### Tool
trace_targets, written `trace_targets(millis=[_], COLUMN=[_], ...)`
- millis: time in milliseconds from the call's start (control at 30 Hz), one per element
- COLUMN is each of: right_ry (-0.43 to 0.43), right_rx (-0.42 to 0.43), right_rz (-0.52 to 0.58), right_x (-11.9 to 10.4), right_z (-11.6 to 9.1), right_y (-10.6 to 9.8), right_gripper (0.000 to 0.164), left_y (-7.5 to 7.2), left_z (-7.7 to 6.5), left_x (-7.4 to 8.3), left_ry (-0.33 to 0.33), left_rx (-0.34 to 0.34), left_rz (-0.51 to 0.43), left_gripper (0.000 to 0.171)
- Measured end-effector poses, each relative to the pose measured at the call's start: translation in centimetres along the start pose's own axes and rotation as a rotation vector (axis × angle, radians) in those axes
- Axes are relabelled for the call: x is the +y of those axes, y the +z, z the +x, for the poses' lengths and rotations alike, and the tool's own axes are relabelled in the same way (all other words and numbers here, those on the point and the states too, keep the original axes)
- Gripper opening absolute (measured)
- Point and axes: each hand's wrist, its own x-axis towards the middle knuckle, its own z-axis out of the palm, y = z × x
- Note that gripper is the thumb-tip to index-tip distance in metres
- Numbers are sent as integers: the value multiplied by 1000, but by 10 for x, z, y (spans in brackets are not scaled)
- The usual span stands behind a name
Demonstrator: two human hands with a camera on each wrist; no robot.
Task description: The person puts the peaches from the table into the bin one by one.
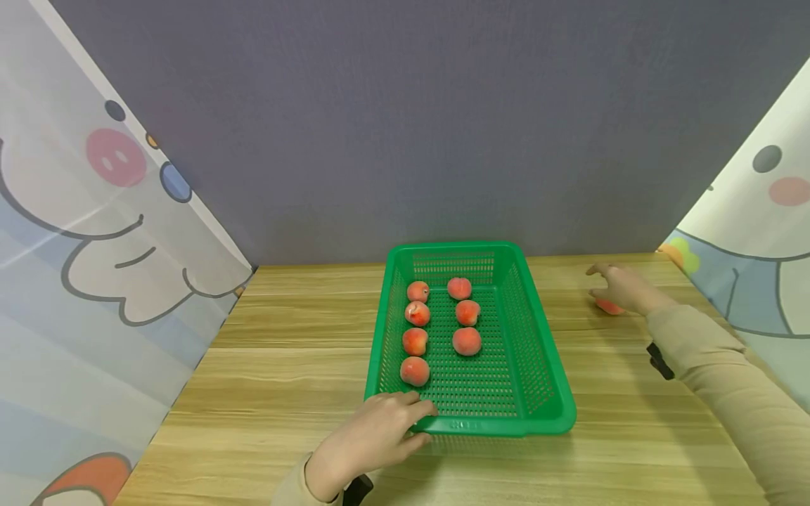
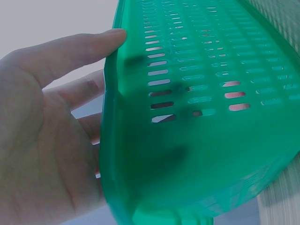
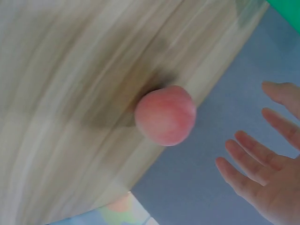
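A green plastic basket [image 1: 544, 351] with slotted walls stands on the wooden table. Inside it, several peaches lie in two columns, such as the peach [image 1: 415, 371] nearest the front. My left hand [image 1: 380, 436] holds the basket's front rim at its left corner, thumb on the outer side and fingers over the edge, as the left wrist view also shows. Off to the right, my right hand [image 1: 623, 287] hovers over a single peach [image 3: 166, 116] on the table. Its fingers are spread and apart from the fruit in the right wrist view, holding nothing.
The wooden table [image 1: 285, 379] extends to both sides of the basket. A grey wall panel [image 1: 405, 126] rises along its back edge. Cartoon-printed sheets [image 1: 152, 281] flank the table on left and right. A dark wrist strap part [image 1: 661, 361] hangs under the right sleeve.
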Motion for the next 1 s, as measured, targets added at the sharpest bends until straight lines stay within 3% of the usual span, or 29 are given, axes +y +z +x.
trace_targets(millis=[600, 1000], right_ry=[89, 81], right_rx=[-39, 19], right_rz=[17, 38], right_x=[17, 30], right_z=[-5, -5], right_y=[19, 31], right_gripper=[44, 45], left_y=[-1, 0], left_z=[1, 0], left_x=[1, 0], left_ry=[-13, -10], left_rx=[-27, -23], left_rz=[-4, 1], left_gripper=[23, 24])
